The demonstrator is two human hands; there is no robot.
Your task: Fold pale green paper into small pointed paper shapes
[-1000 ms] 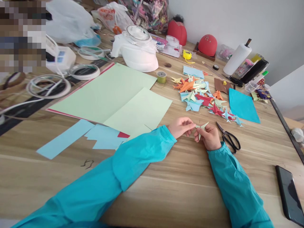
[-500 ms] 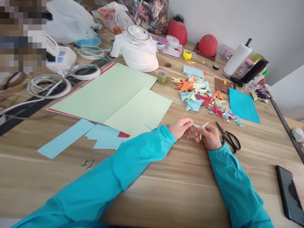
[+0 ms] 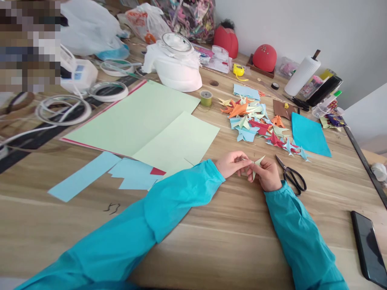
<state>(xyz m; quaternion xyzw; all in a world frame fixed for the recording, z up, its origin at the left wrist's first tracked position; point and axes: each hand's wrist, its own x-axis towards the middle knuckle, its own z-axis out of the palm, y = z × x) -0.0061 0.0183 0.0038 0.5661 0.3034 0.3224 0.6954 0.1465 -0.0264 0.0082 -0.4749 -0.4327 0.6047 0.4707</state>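
Between my two hands is a small folded pale-green paper crane (image 3: 258, 162) with pointed tips. My right hand (image 3: 267, 174) pinches its body between thumb and fingers. My left hand (image 3: 231, 164) closes on its left side, the thumb laid over the paper and hiding that tip. Just right of my right hand lie black-handled scissors (image 3: 292, 176), blades pointing away. Beyond both hands is a heap of folded paper cranes (image 3: 246, 117) in orange, red, blue and pale green.
Pale-green paper sheets (image 3: 181, 141) and light-blue paper strips (image 3: 84, 175) lie to the left. A thread spool (image 3: 206, 98), a yellow tape measure (image 3: 238, 70) and a blue paper stack (image 3: 311, 135) are farther back. A phone (image 3: 368, 245) rests at the right.
My left thumb and fingers have shifted slightly right, onto the crane's left part, covering a tip that showed before. The crane has tilted a little; my right hand stays almost in place.
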